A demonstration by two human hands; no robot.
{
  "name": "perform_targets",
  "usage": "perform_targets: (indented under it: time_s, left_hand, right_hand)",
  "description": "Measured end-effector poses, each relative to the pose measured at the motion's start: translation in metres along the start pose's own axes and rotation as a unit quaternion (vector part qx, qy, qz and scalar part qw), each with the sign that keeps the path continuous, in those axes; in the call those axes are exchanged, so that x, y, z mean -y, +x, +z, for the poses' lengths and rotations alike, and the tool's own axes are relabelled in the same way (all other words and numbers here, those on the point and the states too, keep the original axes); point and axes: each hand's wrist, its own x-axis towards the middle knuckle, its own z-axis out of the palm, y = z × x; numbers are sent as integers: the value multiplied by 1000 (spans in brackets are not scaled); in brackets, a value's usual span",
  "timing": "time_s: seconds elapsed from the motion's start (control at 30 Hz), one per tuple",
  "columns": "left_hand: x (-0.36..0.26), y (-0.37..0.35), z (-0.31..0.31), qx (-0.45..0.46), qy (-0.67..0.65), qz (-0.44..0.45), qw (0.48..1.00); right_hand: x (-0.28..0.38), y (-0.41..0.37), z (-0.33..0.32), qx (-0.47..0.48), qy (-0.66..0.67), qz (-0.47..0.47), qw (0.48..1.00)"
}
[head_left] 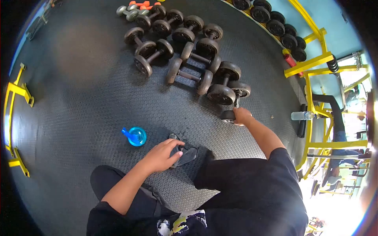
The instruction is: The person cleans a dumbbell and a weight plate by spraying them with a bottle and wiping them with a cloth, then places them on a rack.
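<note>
Dark trousers (252,185) fill the near foreground, with the person bent low over the rubber floor (86,98).

Head view: the left hand (161,155) rests on a dark sandal (189,155), fingers (178,146) curled and apparently pinching its upper. The right hand (241,116) is clenched round the near end of a small dumbbell (232,112), which lies on the floor just beside a row of dumbbells (189,59). A blue cup (136,136) stands apart to the left, and a yellow rack (311,63) runs along the right.

Assessment: the step in hand appears to be taking hold of the dumbbell. Lifting it calls for a full grip on the handle and a clear path past the neighbouring weights.
</note>
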Motion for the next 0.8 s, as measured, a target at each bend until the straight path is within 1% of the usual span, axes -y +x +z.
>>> perform_targets:
  time_s: [0.07, 0.1, 0.13, 0.2, 0.23, 0.27, 0.3, 0.33, 0.37, 0.4, 0.47, 0.5, 0.53, 0.6, 0.63, 0.67, 0.7, 0.73, 0.77, 0.8]
  left_hand:
    - [-4, -3, 3, -10, -4, 2, 1000]
    - [-5, -4, 2, -11, 4, 4, 1000]
    - [-4, -6, 2, -11, 7, 6, 1000]
    - [-2, -9, 4, -13, 3, 14, 1000]
    - [0, -9, 6, -13, 5, 16, 1000]
    - [4, -9, 7, -15, 8, 16, 1000]
    - [5, -10, 7, -16, 11, 16, 1000]
    - [5, -11, 6, -13, 15, 15, 1000]
    - [5, -12, 4, -9, 10, 8, 1000]
    - [5, -12, 2, -4, 3, 2, 1000]
    - [10, -11, 1, -5, 12, 1, 1000]
    - [13, -11, 1, -11, 20, -3, 1000]
    - [19, -7, 3, -12, 17, -4, 1000]
    - [35, 8, 16, -63, -82, -47, 994]
    - [41, 22, 21, -60, -83, -47, 994]
    - [47, 40, 27, -78, -212, -147, 963]
    - [56, 51, 35, -94, -334, -246, 905]
    - [73, 58, 45, -89, -331, -248, 906]
    - [92, 67, 56, -71, -459, -263, 846]
    - [88, 68, 50, -54, -574, -275, 770]
  right_hand:
    - [10, 0, -4, 20, 30, -11, 999]
    - [18, -6, -13, 17, 52, -16, 998]
    - [23, -6, -11, 15, 54, -15, 998]
    - [33, -7, -13, 10, 96, -38, 995]
    - [34, -11, -15, -7, 155, -32, 987]
    - [38, -13, -17, -9, 158, -32, 987]
    - [42, -16, -19, -29, 209, 1, 977]
    - [44, -19, -21, -49, 261, 35, 964]
    - [44, -22, -26, -29, 329, 44, 943]
    - [46, -26, -30, -28, 332, 47, 942]
    - [52, -30, -39, 20, 458, 136, 878]
    - [56, -35, -47, 68, 505, 141, 849]
    - [59, -38, -47, 69, 503, 141, 850]
    - [65, -49, -39, 92, 616, 84, 778]
    - [76, -59, -44, 97, 614, 66, 780]
    - [86, -70, -50, 100, 616, 71, 778]
    - [99, -83, -58, 113, 603, 60, 787]
    - [110, -88, -62, 122, 590, 48, 796]
    - [117, -89, -63, 124, 592, 52, 795]
    - [127, -88, -63, 135, 540, -8, 831]
